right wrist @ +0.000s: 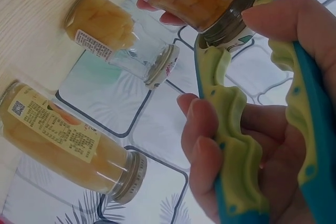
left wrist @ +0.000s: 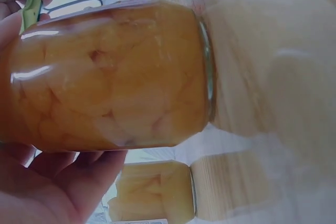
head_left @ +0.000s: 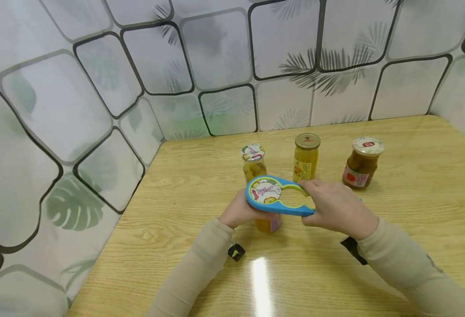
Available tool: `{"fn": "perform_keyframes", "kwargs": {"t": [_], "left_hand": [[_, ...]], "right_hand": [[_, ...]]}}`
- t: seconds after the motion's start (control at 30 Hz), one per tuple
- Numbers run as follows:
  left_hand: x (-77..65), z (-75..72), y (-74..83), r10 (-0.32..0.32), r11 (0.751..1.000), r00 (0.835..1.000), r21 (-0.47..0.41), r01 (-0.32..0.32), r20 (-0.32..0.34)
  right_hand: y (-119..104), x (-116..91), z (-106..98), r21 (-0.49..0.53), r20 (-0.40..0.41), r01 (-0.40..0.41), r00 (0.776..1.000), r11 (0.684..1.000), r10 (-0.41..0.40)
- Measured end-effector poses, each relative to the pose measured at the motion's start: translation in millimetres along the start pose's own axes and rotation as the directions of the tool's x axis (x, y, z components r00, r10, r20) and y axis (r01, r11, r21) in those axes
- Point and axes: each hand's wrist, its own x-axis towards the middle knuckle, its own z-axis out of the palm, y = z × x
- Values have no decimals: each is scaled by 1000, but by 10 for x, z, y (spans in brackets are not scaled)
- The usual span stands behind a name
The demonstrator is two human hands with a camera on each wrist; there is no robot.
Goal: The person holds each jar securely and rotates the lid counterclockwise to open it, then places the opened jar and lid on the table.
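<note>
My left hand (head_left: 242,210) grips a glass jar (left wrist: 115,77) of orange fruit pieces round its side, above the wooden table. The jar's patterned lid (head_left: 265,192) sits inside the wide end loop of a blue and yellow-green jar opener (head_left: 273,208). My right hand (head_left: 337,209) holds the opener's two handles at the other end, thumb on one arm and fingers on the other. In the right wrist view, scalloped inner edges line the opener, and its loop goes round the jar's metal lid.
Behind the hands stand a jar with a patterned lid (head_left: 254,165), a tall yellow jar with a gold lid (head_left: 306,157) and, to the right, a darker jar with a white lid (head_left: 361,164). A patterned wall (head_left: 224,53) borders the table (head_left: 169,246) at the back and left.
</note>
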Motion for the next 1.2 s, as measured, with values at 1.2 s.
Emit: {"fn": "perform_keyframes", "kwargs": {"t": [1.2], "left_hand": [[-120, -15, -75, 96, 963, 932, -269, 1, 349]], "right_hand": [[63, -140, -293, 122, 88, 139, 985, 983, -150]]}}
